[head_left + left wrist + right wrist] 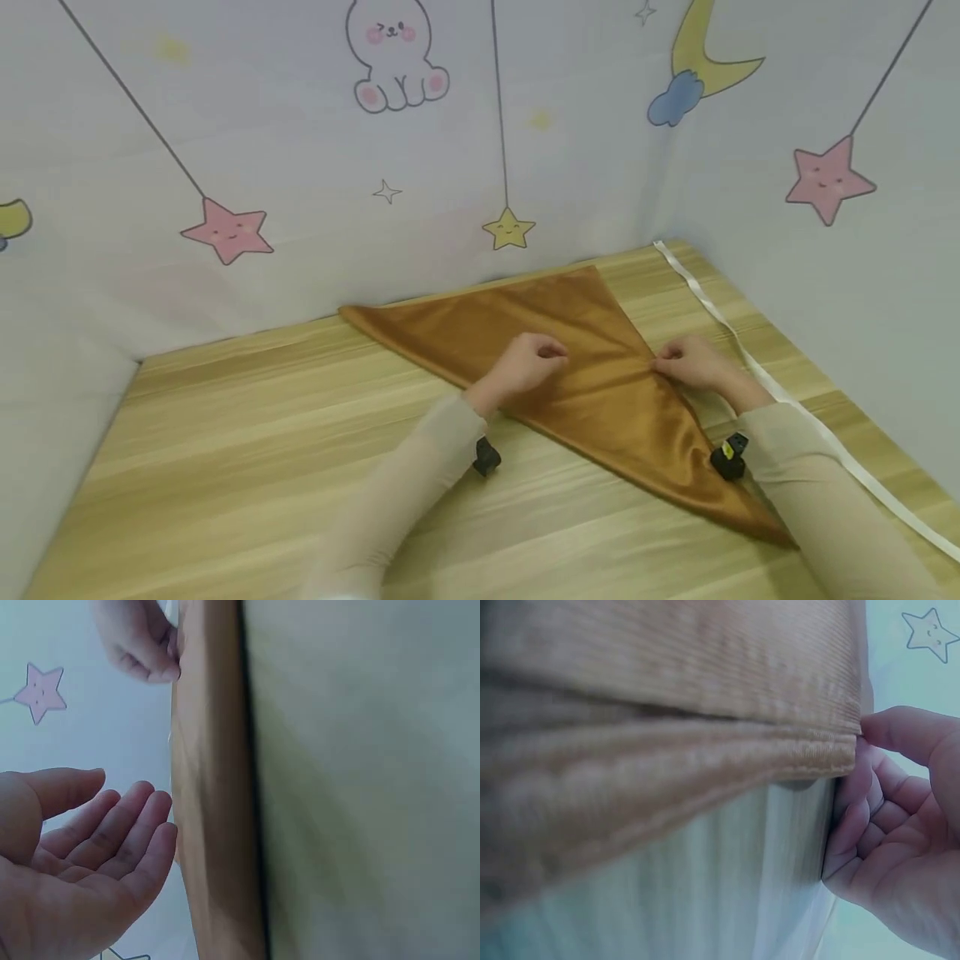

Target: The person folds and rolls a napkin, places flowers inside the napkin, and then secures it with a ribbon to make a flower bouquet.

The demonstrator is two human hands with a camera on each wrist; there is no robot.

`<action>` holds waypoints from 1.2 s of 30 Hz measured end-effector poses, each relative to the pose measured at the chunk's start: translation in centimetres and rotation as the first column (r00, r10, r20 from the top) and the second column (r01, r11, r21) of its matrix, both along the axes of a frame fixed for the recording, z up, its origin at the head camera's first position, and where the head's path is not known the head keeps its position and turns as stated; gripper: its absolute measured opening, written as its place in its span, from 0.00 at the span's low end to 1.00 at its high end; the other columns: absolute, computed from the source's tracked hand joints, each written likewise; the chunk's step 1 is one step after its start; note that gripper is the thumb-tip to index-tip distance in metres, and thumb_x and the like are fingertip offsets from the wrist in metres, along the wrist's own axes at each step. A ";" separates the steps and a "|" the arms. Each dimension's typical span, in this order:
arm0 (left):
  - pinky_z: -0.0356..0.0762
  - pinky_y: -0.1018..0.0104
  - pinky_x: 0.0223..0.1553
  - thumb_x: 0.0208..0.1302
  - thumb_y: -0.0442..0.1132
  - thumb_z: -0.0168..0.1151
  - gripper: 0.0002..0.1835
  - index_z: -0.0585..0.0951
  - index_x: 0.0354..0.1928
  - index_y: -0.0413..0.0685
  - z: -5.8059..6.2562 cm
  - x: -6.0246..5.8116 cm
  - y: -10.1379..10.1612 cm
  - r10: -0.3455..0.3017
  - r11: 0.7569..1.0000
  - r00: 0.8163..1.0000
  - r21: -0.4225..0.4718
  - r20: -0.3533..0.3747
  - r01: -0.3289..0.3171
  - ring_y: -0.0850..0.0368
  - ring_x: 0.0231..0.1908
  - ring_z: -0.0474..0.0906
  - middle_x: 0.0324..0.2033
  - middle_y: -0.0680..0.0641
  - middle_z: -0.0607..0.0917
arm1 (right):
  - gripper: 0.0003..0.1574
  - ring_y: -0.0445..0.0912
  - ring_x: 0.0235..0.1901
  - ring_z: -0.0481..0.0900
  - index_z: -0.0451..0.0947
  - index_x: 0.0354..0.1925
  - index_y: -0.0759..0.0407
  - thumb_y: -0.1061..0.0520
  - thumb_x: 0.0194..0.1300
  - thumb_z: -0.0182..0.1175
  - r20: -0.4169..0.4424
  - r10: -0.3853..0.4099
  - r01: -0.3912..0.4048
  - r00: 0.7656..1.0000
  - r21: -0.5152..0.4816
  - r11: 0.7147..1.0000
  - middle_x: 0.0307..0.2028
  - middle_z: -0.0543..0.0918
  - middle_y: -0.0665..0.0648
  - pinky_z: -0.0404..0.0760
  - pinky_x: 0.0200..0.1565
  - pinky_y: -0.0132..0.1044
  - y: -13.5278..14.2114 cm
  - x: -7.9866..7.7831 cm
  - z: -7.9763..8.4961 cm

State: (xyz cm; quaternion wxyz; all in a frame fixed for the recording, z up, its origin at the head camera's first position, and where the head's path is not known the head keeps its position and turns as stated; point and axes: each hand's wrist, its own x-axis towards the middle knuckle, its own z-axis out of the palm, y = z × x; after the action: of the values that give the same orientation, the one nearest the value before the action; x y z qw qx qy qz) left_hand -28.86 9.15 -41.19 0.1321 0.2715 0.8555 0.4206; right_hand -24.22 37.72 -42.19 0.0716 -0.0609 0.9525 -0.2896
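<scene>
A golden-brown cloth, folded into a rough triangle, lies across the table with its long edge toward me. My right hand pinches its right edge between thumb and fingers, and creases run inward from that spot. The right wrist view shows the thumb and fingers of this hand at the stitched, layered edge of the cloth. Over the middle of the cloth hovers my left hand, holding nothing. Its fingers are loosely bent and apart from the thumb in the left wrist view, near the cloth.
The wood-grain table meets a pale wall covering printed with stars, moons and a bear. A white strip runs along the table's right side, passing under my right forearm. Each wrist carries a small black camera.
</scene>
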 end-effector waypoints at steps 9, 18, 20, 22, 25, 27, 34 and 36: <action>0.74 0.72 0.42 0.64 0.37 0.62 0.10 0.84 0.44 0.40 -0.2 3.7 -1.5 -0.104 0.991 0.995 -0.081 -0.002 0.104 0.58 0.41 0.79 0.40 0.46 0.87 | 0.17 0.47 0.32 0.74 0.81 0.34 0.67 0.53 0.68 0.57 -0.003 -0.001 0.001 1.000 0.027 1.000 0.33 0.83 0.60 0.72 0.33 0.38 1.4 0.7 0.2; 0.74 0.71 0.43 0.62 0.36 0.63 0.09 0.85 0.42 0.40 -0.6 4.2 -3.1 -0.089 0.993 0.996 -0.084 0.002 0.088 0.58 0.41 0.79 0.39 0.46 0.87 | 0.17 0.51 0.34 0.76 0.80 0.35 0.68 0.53 0.67 0.58 -0.017 0.009 -0.008 1.000 0.052 0.999 0.34 0.83 0.63 0.73 0.35 0.39 1.9 0.4 0.4; 0.75 0.70 0.45 0.63 0.36 0.63 0.09 0.85 0.42 0.40 -0.6 4.2 -3.2 -0.084 0.993 0.996 -0.080 0.013 0.084 0.57 0.43 0.79 0.40 0.45 0.87 | 0.17 0.51 0.33 0.76 0.80 0.35 0.68 0.53 0.66 0.59 -0.029 0.011 -0.010 1.000 0.055 0.998 0.34 0.83 0.63 0.73 0.34 0.39 1.8 0.5 0.7; 0.75 0.68 0.46 0.63 0.36 0.62 0.10 0.85 0.43 0.40 -0.7 4.3 -3.3 -0.078 0.994 0.997 -0.076 0.023 0.079 0.55 0.44 0.79 0.41 0.45 0.87 | 0.16 0.50 0.32 0.76 0.79 0.34 0.68 0.54 0.66 0.59 -0.043 0.024 -0.021 0.999 0.060 0.998 0.32 0.82 0.61 0.73 0.34 0.39 1.4 0.8 1.2; 0.74 0.67 0.48 0.63 0.37 0.62 0.10 0.85 0.44 0.40 -0.7 4.4 -3.5 -0.068 0.995 0.997 -0.076 0.034 0.071 0.54 0.46 0.79 0.42 0.45 0.86 | 0.13 0.46 0.30 0.76 0.79 0.34 0.66 0.55 0.66 0.60 -0.076 0.064 -0.058 0.995 0.074 0.996 0.29 0.82 0.56 0.74 0.33 0.38 0.4 1.7 2.2; 0.75 0.67 0.48 0.64 0.37 0.62 0.10 0.84 0.44 0.40 -0.7 4.6 -3.7 -0.064 0.995 0.997 -0.080 0.042 0.068 0.54 0.47 0.79 0.43 0.45 0.86 | 0.12 0.44 0.30 0.76 0.80 0.35 0.64 0.55 0.66 0.60 -0.080 0.106 -0.101 0.991 0.066 0.993 0.29 0.83 0.53 0.75 0.33 0.38 -0.8 2.7 3.0; 0.75 0.65 0.50 0.64 0.37 0.62 0.10 0.84 0.44 0.39 -0.8 4.9 -4.3 -0.072 0.993 0.997 -0.092 0.026 0.074 0.51 0.48 0.79 0.43 0.44 0.86 | 0.11 0.40 0.27 0.72 0.79 0.40 0.62 0.55 0.68 0.57 0.117 0.288 -0.265 0.950 -0.183 0.947 0.28 0.78 0.49 0.73 0.29 0.32 -6.0 7.4 4.1; 0.75 0.66 0.50 0.63 0.36 0.62 0.10 0.84 0.44 0.39 -0.9 4.9 -4.6 -0.093 0.990 0.996 -0.113 -0.016 0.090 0.52 0.47 0.80 0.42 0.44 0.86 | 0.11 0.39 0.25 0.72 0.79 0.40 0.64 0.56 0.68 0.56 0.181 0.321 -0.265 0.930 -0.278 0.924 0.26 0.77 0.50 0.73 0.27 0.31 -7.1 8.5 3.4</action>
State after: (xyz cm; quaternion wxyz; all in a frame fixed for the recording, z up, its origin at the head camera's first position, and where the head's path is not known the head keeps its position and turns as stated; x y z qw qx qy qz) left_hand -24.01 4.57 -42.14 0.1571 0.3071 0.8657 0.3626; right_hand -15.69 30.64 -38.75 0.2125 -0.1789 0.8746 -0.3974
